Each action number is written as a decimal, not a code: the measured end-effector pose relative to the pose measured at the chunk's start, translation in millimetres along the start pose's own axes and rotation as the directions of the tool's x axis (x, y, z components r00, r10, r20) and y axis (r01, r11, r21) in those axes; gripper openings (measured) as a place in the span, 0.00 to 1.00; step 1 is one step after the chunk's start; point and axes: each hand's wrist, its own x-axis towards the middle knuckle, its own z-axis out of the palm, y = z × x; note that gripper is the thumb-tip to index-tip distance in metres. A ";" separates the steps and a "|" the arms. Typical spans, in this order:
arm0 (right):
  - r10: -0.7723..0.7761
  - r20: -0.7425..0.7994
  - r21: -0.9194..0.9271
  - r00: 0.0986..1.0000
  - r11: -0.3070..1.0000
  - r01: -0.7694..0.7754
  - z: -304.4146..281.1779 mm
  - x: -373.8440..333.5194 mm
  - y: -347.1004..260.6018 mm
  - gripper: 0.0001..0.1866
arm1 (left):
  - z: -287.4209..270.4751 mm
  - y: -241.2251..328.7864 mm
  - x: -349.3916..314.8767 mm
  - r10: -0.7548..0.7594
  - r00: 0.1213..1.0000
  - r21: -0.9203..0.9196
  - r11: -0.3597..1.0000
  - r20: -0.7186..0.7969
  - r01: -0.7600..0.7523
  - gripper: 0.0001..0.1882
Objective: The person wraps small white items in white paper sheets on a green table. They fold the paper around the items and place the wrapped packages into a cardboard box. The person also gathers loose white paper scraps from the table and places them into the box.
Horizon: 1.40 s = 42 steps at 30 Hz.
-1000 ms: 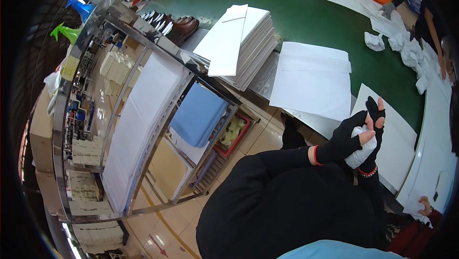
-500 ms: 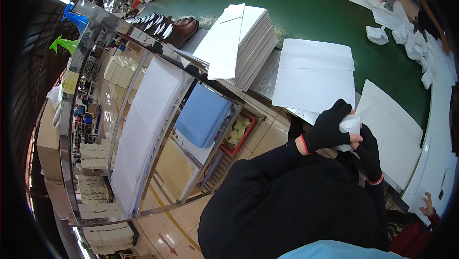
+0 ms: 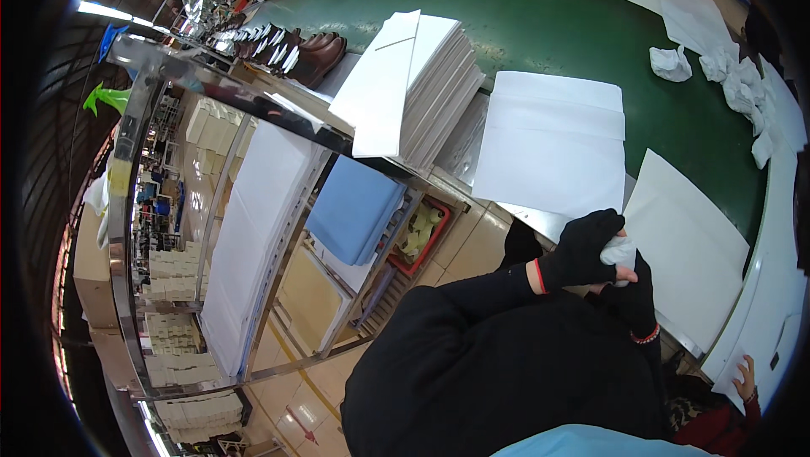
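A crumpled wad of thin white paper (image 3: 620,252) is pinched between my two hands in front of my body. My left hand (image 3: 580,248), in a black fingerless glove with a red band at the wrist, closes on it from the left. On the other side my right hand (image 3: 637,295), also black-gloved and with a beaded bracelet, is closed against it; its fingers are partly hidden. Just beyond lie flat white sheets (image 3: 548,149), stacked with a folded strip across the top one. To the right is a large off-white sheet (image 3: 688,246) at the green table's edge.
A tall stack of folded white card (image 3: 439,94) stands left of the sheets, with brown shoes (image 3: 319,56) behind it. More paper wads (image 3: 671,64) lie across the green table (image 3: 540,14). A metal rack (image 3: 253,86) holds a blue stack (image 3: 354,208). Another person's hand (image 3: 746,378) rests at right.
Both my hands have shifted a little downward with the paper wad, and the fingers have moved around it. At the far right, the co-worker in orange has moved.
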 end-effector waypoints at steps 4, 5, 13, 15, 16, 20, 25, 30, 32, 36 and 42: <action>0.065 -0.042 0.063 0.997 0.996 -0.062 -11.4 31.1 18.9 0.28 | 2.3 -45.8 20.7 -0.088 0.989 -0.062 0.993 0.122 0.096 0.34; 0.088 -0.007 0.053 0.996 0.995 -0.088 -18.6 42.8 27.6 0.28 | 2.9 -67.2 19.6 -0.097 0.995 0.032 0.995 0.033 0.096 0.33; 0.148 0.160 0.381 0.976 0.903 -0.200 -69.6 124.5 68.2 0.22 | -29.6 -190.4 20.2 -0.395 0.919 0.806 0.545 0.004 0.230 0.44; 0.153 0.273 0.464 0.950 0.844 -0.270 -77.6 146.0 67.1 0.24 | -29.9 -193.0 25.4 -0.418 0.908 0.793 0.559 0.016 0.244 0.43; 0.089 0.319 0.439 0.944 0.868 -0.230 -75.8 158.4 68.3 0.24 | -29.2 -193.0 26.9 -0.429 0.903 0.784 0.567 0.022 0.251 0.43; -0.062 0.527 0.396 0.848 0.900 -0.180 -61.9 214.3 50.5 0.28 | -30.2 -193.9 31.8 -0.443 0.896 0.780 0.573 0.037 0.252 0.42; -0.176 0.734 0.350 0.656 0.926 -0.143 -29.9 265.7 60.4 0.27 | -32.1 -202.8 31.0 -0.456 0.888 0.800 0.552 0.054 0.235 0.43; -0.168 0.775 0.459 0.609 0.812 -0.361 -12.5 272.3 106.2 0.29 | -28.5 -201.2 29.1 -0.494 0.868 0.806 0.531 0.044 0.261 0.45; -0.225 0.777 0.465 0.588 0.835 -0.295 -17.4 275.5 110.6 0.29 | -30.7 -202.6 28.9 -0.508 0.859 0.798 0.544 0.070 0.257 0.50; -0.394 0.775 0.510 0.495 0.852 -0.120 -29.3 286.0 111.6 0.25 | -26.2 -208.3 33.4 -0.503 0.863 0.830 0.495 0.034 0.256 0.38; -0.422 0.706 0.573 0.568 0.813 -0.109 -42.8 290.6 104.0 0.24 | -23.8 -208.3 33.0 -0.529 0.847 0.842 0.476 0.044 0.254 0.48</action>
